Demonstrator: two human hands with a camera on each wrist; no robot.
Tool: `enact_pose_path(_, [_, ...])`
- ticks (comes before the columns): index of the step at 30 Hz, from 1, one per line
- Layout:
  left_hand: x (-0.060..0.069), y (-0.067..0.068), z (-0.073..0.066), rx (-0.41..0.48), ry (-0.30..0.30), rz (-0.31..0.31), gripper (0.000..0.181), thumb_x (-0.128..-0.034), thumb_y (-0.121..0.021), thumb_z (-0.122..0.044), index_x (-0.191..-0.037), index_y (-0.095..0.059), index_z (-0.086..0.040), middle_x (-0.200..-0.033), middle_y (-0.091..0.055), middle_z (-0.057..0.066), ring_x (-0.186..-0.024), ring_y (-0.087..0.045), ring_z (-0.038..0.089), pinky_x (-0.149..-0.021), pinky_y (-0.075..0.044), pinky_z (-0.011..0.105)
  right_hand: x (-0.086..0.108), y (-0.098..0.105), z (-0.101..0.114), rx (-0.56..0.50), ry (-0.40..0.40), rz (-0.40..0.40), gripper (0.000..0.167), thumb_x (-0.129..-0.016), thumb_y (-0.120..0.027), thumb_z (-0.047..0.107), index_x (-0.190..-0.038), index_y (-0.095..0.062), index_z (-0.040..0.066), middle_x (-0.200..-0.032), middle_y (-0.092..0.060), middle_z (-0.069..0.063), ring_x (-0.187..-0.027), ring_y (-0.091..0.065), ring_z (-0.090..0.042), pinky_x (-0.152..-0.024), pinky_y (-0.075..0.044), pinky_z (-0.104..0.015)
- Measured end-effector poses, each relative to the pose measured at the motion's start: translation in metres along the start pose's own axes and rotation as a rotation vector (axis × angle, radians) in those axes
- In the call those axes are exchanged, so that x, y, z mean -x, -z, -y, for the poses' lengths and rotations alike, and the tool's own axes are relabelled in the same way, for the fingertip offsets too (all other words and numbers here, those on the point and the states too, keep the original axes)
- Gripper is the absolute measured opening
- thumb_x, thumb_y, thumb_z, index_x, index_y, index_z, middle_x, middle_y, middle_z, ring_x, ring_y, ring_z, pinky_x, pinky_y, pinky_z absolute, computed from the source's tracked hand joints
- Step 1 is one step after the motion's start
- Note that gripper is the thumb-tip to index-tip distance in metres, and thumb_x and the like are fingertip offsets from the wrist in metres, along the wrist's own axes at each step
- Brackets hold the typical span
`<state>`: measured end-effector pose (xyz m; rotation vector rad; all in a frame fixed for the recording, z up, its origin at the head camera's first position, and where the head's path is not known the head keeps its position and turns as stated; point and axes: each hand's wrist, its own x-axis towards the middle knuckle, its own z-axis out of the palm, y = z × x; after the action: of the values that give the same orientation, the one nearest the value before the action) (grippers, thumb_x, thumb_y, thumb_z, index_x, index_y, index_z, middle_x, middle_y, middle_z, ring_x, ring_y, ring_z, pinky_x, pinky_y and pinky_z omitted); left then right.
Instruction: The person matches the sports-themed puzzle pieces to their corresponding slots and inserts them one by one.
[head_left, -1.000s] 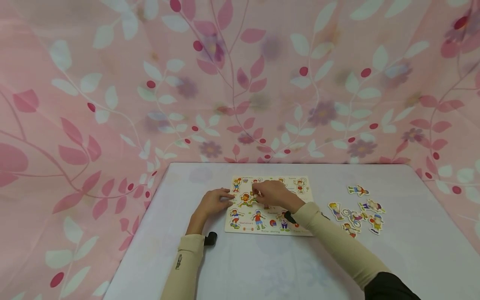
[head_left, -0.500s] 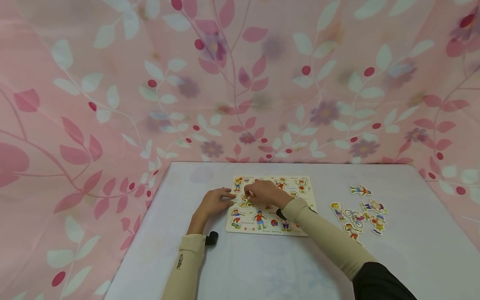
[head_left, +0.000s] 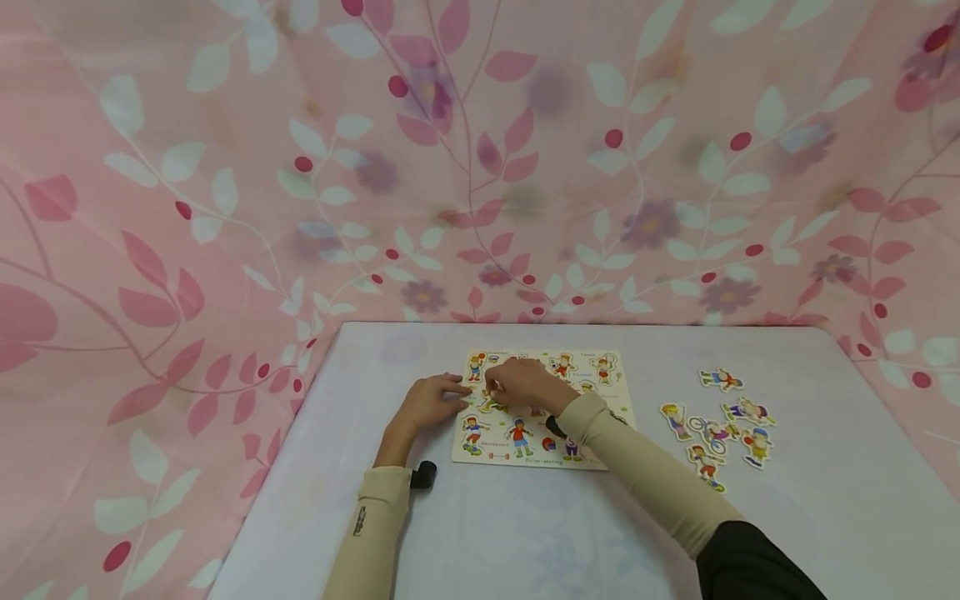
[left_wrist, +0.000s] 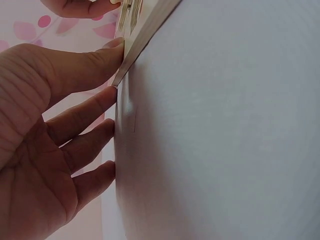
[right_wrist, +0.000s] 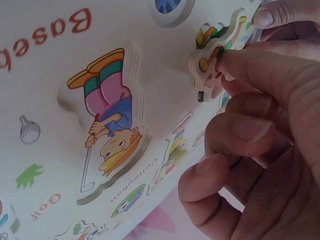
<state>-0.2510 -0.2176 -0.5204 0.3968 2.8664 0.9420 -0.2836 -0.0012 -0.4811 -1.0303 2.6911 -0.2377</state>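
a counter draped in pale cloth stands against pink fabric printed with leaves, berries and flowers. a cream puzzle board lies flat near its far edge, lettered "skateboard" and "roller-skating"; the right-wrist view shows "golf", "volleyball" and a cut-off "baseb". a dark mark on the left sleeve is too small to read. the person's right hand, its other fingers curled, pinches a runner piece at the board's left part, between the two hands. the left hand, fingers spread, touches the left edge with its thumb. loose figure pieces lie on the counter, right of the board.
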Motion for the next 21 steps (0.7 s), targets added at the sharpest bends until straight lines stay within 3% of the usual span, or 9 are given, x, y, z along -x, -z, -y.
enact_pose_path(8, [-0.0004, 0.0019, -0.0009, -0.007, -0.021, -0.001, 0.023, -0.0857, -0.078, -0.021, -0.108, -0.078, -0.017, -0.132, -0.063, 0.004, -0.134, -0.047, 0.029, -0.111, -0.034, 0.049, 0.0014, 0.0028, 0.0011, 0.036, -0.044, 0.027, 0.011, -0.095, -0.067, 0.029, -0.095, -0.063, 0.018, -0.08, -0.058, 0.008, -0.068, -0.052, -0.011, -0.064, -0.046, -0.03])
enact_pose_path(21, [-0.0012, -0.0007, 0.0018, -0.003, -0.024, 0.0, 0.023, -0.0855, -0.078, -0.022, -0.108, -0.078, -0.017, -0.132, -0.063, 0.004, -0.134, -0.046, 0.028, -0.111, -0.034, 0.047, -0.0009, 0.0, 0.0007, 0.062, -0.031, 0.008, 0.012, -0.095, -0.068, 0.029, -0.091, -0.062, 0.019, -0.076, -0.055, 0.008, -0.067, -0.05, -0.011, -0.062, -0.043, -0.03])
